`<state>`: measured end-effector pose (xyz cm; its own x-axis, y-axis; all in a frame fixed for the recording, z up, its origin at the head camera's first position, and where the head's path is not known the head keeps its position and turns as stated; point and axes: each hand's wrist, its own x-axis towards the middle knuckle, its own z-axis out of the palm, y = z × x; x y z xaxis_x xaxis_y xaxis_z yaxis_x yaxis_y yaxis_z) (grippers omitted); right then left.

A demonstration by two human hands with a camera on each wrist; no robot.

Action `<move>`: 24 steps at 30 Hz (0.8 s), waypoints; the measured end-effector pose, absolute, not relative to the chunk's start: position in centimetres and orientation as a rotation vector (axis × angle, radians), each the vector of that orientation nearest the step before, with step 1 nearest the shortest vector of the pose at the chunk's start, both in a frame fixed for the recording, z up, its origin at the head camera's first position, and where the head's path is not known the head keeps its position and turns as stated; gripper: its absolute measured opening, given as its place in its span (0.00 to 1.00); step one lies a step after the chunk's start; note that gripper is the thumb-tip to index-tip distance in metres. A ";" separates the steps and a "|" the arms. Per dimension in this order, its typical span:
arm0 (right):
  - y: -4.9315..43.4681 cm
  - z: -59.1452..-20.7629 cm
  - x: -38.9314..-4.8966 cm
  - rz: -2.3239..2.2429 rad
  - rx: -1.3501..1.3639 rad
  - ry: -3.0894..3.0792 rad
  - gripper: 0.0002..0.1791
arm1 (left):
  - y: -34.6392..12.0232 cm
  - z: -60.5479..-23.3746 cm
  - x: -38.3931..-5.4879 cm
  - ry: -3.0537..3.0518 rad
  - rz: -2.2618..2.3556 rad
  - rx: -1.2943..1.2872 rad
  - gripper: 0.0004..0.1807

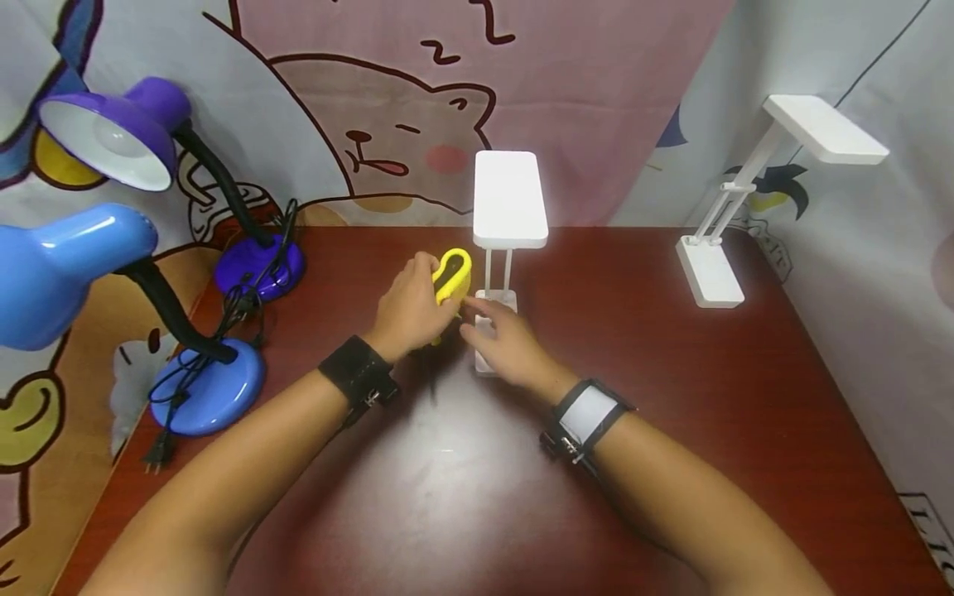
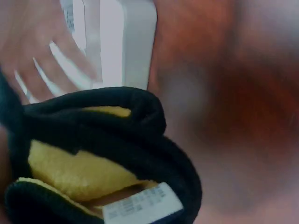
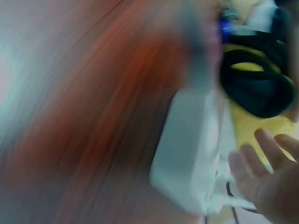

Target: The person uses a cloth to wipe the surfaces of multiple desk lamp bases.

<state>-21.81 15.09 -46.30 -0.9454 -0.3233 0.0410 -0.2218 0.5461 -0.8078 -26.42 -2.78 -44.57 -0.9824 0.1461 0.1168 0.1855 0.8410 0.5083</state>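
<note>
- As a desk lamp (image 1: 510,199) is lit at the middle of a reddish-brown table (image 1: 447,513), a yellow item (image 1: 458,286) with dark trim (image 2: 183,164) is held just left of it, above the tabletop, by a left hand (image 1: 411,305).
- Between thumb and fingers, the item is gripped along its left side, so that the left hand is closed about it; how far each finger is wrapped round cannot be told.
- Opposite, a right hand (image 1: 514,341) is held over the lamp's base with fingers parted and loosely extended, nothing being gripped; whether the item is touched by a fingertip cannot be told.
- From the right hand, the item is found to the left and slightly farther from the wearer, just beyond the fingertips, while the left hand is the nearer, being already in contact.
- Seen from the head, the item's long axis is set nearly away from the wearer, tilted a little rightward at the far end.
- By its rounded, looped end, the wall side is faced; the narrower lower end, partly hidden by the left hand, is pointed back toward the wearer.
</note>
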 end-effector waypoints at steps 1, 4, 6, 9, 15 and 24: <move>15.5 -46.7 -21.7 -1.213 -0.540 2.766 0.30 | -2.9 -44.6 -26.9 -2.944 -0.801 -0.236 0.33; 16.6 -47.8 -21.4 -0.755 -0.673 2.967 0.34 | -3.2 -44.5 -28.2 -2.962 -0.730 -0.166 0.33; 17.3 -48.3 -21.1 -0.534 -0.699 2.996 0.39 | -3.0 -44.6 -28.6 -3.002 -0.718 -0.173 0.33; 18.0 -48.7 -20.8 -0.400 -0.707 2.963 0.47 | -2.2 -44.9 -28.5 -3.094 -0.749 -0.228 0.35; 18.3 -48.8 -20.7 -0.416 -0.785 2.943 0.45 | -0.2 -46.3 -27.4 -3.185 -0.770 -0.298 0.40; 18.8 -48.8 -21.0 -0.472 -0.849 2.966 0.48 | 0.4 -46.5 -24.2 -3.246 -0.844 -0.447 0.34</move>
